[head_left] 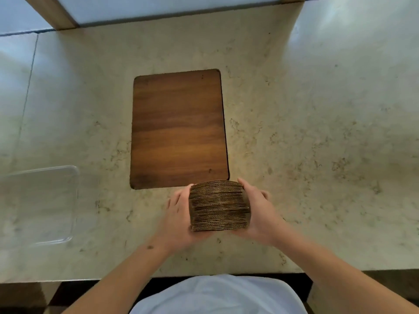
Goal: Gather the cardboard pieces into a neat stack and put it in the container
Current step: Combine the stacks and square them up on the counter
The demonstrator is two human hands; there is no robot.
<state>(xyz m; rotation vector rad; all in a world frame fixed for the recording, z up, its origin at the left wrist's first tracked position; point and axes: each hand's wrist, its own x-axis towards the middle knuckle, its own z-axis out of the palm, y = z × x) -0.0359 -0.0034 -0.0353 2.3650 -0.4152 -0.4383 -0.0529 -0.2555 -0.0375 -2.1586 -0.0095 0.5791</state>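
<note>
A thick stack of brown corrugated cardboard pieces [219,206] is squeezed between both my hands just in front of me, its ribbed edges facing the camera. My left hand [179,214] presses its left side and my right hand [258,211] presses its right side. The pieces are roughly lined up, with a few edges slightly offset. A clear plastic container [74,200] sits on the counter far to the left, with nothing visible inside it; its left part runs out of view.
A dark wooden board [179,130] lies flat on the beige marble counter [317,132] just beyond the stack. The counter's near edge runs below my forearms. A wooden frame piece [52,12] crosses the far left corner.
</note>
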